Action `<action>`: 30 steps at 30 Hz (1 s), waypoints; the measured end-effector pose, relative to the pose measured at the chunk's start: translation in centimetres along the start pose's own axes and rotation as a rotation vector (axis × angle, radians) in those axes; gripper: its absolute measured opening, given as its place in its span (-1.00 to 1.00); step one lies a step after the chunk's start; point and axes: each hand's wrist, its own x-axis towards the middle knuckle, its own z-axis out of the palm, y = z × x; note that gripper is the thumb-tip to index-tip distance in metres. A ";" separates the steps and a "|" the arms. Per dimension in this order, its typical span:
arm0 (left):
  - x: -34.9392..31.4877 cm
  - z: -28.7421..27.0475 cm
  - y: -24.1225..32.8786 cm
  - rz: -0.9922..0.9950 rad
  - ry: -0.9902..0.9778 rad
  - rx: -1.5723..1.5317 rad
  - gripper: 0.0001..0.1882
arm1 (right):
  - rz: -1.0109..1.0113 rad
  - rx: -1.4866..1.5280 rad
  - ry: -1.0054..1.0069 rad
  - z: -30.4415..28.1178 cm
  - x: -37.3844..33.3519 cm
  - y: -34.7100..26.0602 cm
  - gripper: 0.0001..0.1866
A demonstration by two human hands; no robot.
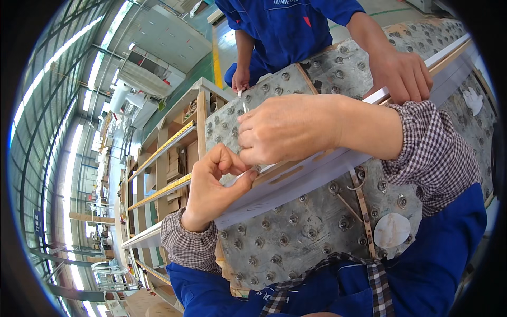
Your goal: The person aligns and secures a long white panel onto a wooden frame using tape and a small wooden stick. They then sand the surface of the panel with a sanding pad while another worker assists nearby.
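A long profile strip [441, 61] with a wood-coloured face and slots runs diagonally across the ball-studded metal table. Pale film [296, 185] hangs along its near side. At the strip's left end, my left hand [208, 185] is closed, thumb and forefinger pinching a bit of white film. My right hand [296, 127] lies over the same end with its fingers curled; their tips and whatever they hold are hidden. A thin white sliver [245, 107] shows just beyond its knuckles.
Opposite me, a person in blue rests one hand [404, 76] on the strip; their other hand [241, 82] holds a small white piece. The table [285, 232] carries a round white disc [392, 230] and crumpled white scrap [472, 101]. A wooden rack [163, 158] stands left.
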 end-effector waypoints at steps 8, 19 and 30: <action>0.2 0.1 0.3 -0.027 0.005 -0.002 -0.58 | -0.005 -0.311 -0.168 0.3 -0.3 0.4 -0.93; 0.0 0.1 0.3 -0.039 0.013 -0.013 -0.58 | 0.004 0.025 0.069 -0.3 -0.7 0.6 -0.90; 0.0 -0.1 0.4 -0.043 -0.005 -0.038 -0.60 | 0.014 0.055 0.072 -0.6 -0.6 0.5 -0.91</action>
